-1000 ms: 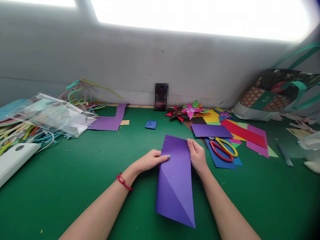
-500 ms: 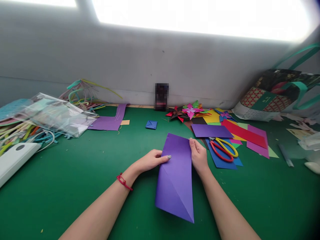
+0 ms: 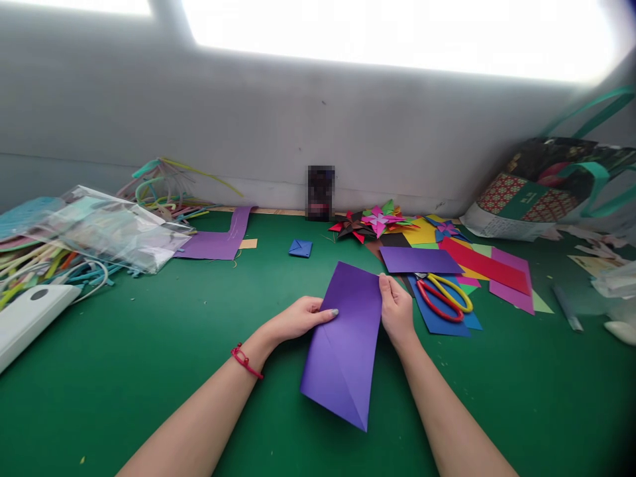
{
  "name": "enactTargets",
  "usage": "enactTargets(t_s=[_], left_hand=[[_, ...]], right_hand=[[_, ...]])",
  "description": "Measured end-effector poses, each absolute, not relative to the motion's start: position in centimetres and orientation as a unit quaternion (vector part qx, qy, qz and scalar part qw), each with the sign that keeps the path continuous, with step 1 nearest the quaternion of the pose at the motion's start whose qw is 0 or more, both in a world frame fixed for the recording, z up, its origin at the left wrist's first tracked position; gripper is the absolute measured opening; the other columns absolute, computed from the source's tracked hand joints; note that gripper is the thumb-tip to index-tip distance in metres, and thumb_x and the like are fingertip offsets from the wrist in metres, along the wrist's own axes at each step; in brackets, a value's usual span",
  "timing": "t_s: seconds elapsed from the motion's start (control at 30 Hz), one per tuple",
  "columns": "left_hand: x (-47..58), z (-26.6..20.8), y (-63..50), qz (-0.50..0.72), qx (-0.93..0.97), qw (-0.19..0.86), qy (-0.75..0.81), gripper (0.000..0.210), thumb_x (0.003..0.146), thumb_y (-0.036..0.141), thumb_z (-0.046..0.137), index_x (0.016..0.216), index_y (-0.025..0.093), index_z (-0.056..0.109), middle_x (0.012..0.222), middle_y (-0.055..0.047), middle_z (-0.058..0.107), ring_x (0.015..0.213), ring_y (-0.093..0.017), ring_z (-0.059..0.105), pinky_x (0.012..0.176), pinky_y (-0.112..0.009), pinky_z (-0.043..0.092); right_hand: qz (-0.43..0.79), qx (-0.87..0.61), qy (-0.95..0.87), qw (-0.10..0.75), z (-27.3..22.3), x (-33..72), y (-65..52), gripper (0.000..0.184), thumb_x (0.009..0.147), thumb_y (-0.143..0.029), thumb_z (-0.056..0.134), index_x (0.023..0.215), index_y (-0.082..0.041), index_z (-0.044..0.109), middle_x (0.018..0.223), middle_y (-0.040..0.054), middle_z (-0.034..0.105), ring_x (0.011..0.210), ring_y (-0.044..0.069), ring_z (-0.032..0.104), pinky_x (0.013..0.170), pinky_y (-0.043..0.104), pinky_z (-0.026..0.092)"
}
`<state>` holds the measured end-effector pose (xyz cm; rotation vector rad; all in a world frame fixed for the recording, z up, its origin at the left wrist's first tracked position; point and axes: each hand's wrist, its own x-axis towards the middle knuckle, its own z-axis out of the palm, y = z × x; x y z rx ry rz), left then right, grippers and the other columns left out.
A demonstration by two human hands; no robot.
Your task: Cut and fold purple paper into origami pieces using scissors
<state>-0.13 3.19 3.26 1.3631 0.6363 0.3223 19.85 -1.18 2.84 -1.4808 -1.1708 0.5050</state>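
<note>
A sheet of purple paper (image 3: 342, 358) is held up over the table, with a diagonal crease running across its lower half. My left hand (image 3: 305, 318) pinches its left edge, thumb on top and the other fingers hidden behind. At the upper right corner, my right hand (image 3: 396, 308) grips the paper between thumb and curled fingers. Scissors (image 3: 444, 298) with one red and one yellow handle rest on blue sheets, right of my right hand. Beyond the purple paper lies a small folded blue paper square (image 3: 301, 248).
Folded paper flowers (image 3: 380, 220) and coloured sheets (image 3: 484, 265) lie at the back right, near a patterned bag (image 3: 527, 192). On the left are a clear plastic bag (image 3: 149, 232), pipe cleaners and a white device (image 3: 37, 321). A green table (image 3: 199, 371) lies beneath; a pixelated dark object (image 3: 321, 192) stands against the wall.
The lower end of the purple paper has swung to the left and slightly up. Both hands keep their hold, almost in the same place.
</note>
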Motion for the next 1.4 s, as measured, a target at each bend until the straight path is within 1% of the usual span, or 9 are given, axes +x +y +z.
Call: enactTargets(t_s=[0.27,0.43,0.7,0.87,1.0,1.07,1.17,1.27,1.4], left_hand=[[-0.1,3.8,3.1,0.147,0.614,0.721,0.286,0.027,0.074,0.037,0.058,0.088,0.014,0.062,0.091,-0.006,0.063,0.078,-0.016,0.057,0.070,-0.026,0.043],[-0.2,3.4,3.3,0.134,0.599,0.738,0.279,0.030,0.076,0.038,0.055,0.090,0.013,0.061,0.087,-0.006,0.063,0.072,-0.015,0.057,0.065,-0.026,0.044],[0.2,3.4,3.0,0.156,0.616,0.711,0.301,0.032,0.076,0.042,0.054,0.088,0.013,0.060,0.084,-0.004,0.061,0.070,-0.014,0.055,0.063,-0.025,0.042],[0.7,3.6,2.1,0.219,0.633,0.654,0.353,0.033,0.078,0.044,0.049,0.089,0.014,0.058,0.081,-0.003,0.059,0.069,-0.015,0.053,0.061,-0.025,0.040],[0.7,3.6,0.7,0.244,0.665,0.559,0.430,0.032,0.078,0.044,0.047,0.080,0.014,0.057,0.072,-0.002,0.056,0.066,-0.015,0.050,0.057,-0.024,0.037],[0.5,3.6,0.0,0.242,0.671,0.540,0.447,0.031,0.078,0.044,0.047,0.076,0.015,0.055,0.068,0.000,0.053,0.061,-0.013,0.047,0.053,-0.023,0.035],[-0.1,3.8,-1.2,0.238,0.659,0.568,0.431,0.027,0.078,0.041,0.048,0.081,0.015,0.055,0.070,0.000,0.053,0.059,-0.012,0.046,0.051,-0.022,0.034],[-0.5,4.1,-2.0,0.249,0.635,0.603,0.415,0.027,0.077,0.039,0.051,0.090,0.015,0.055,0.076,-0.001,0.056,0.062,-0.012,0.049,0.054,-0.021,0.038],[-0.8,4.2,-2.3,0.255,0.617,0.625,0.404,0.029,0.076,0.039,0.053,0.092,0.016,0.054,0.077,-0.001,0.054,0.064,-0.012,0.049,0.055,-0.021,0.038]], right_hand=[[0.195,-0.639,-0.484,0.565,2.8,19.9,-1.2,0.036,0.086,-0.044,0.038,0.060,-0.019,0.038,0.057,-0.0044,0.029,0.052,0.011,0.028,0.049,0.023,0.025],[0.210,-0.634,-0.479,0.569,2.6,19.8,-1.0,0.036,0.086,-0.044,0.038,0.059,-0.019,0.037,0.056,-0.0045,0.028,0.052,0.010,0.027,0.047,0.023,0.025],[0.223,-0.629,-0.455,0.589,1.6,20.2,-0.6,0.039,0.084,-0.048,0.040,0.058,-0.019,0.036,0.055,-0.0049,0.029,0.051,0.010,0.028,0.047,0.022,0.026],[0.238,-0.632,-0.438,0.594,1.4,20.3,-0.6,0.039,0.083,-0.049,0.041,0.059,-0.019,0.038,0.056,-0.0050,0.029,0.051,0.010,0.028,0.047,0.022,0.026],[0.239,-0.633,-0.440,0.591,1.4,20.1,-1.0,0.040,0.081,-0.052,0.042,0.057,-0.019,0.037,0.054,-0.0052,0.028,0.050,0.010,0.026,0.045,0.022,0.025],[0.240,-0.633,-0.449,0.583,1.3,20.0,-1.2,0.041,0.081,-0.053,0.041,0.057,-0.020,0.037,0.054,-0.0052,0.027,0.050,0.010,0.026,0.046,0.023,0.025],[0.243,-0.629,-0.473,0.567,1.2,19.8,-1.4,0.040,0.082,-0.052,0.039,0.058,-0.020,0.036,0.055,-0.0049,0.026,0.051,0.010,0.026,0.046,0.023,0.025],[0.250,-0.622,-0.485,0.561,1.1,19.5,-1.6,0.040,0.082,-0.050,0.040,0.058,-0.019,0.038,0.055,-0.0047,0.026,0.051,0.010,0.026,0.046,0.023,0.024],[0.250,-0.622,-0.472,0.573,1.0,19.5,-1.6,0.040,0.082,-0.048,0.042,0.056,-0.019,0.036,0.054,-0.0054,0.023,0.051,0.010,0.023,0.045,0.023,0.022]])
